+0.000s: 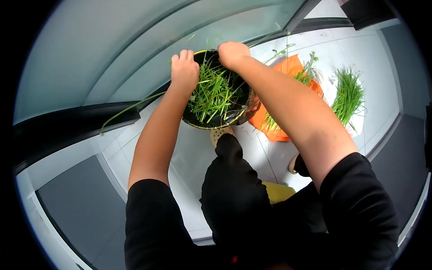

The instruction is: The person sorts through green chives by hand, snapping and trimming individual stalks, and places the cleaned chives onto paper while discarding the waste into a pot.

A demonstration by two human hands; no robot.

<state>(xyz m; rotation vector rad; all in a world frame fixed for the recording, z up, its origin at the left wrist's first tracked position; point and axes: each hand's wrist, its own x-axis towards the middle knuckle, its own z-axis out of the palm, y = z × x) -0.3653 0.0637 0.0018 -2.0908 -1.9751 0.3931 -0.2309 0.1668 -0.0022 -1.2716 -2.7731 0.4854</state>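
Black sleeves [360, 202] and trousers [234, 193] nearest in head view. Left hand [185, 68] curls at the bin's [238, 118] left edge, right hand [233, 52] bunches at its far right edge; can't tell what either one grips. Cut greens [210, 95] lie inside bin, beyond one shoe [218, 136]. Right of bin, on floor [193, 166]: orange bag [291, 66], then long-leaf bunch [348, 95].

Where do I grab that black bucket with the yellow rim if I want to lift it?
I'd take the bucket by its rim, at the left and right sides, coming from above. The mouth faces up and the round rim gives a thin edge to hook onto. The green stalks inside look loose, so they probably wouldn't hold.
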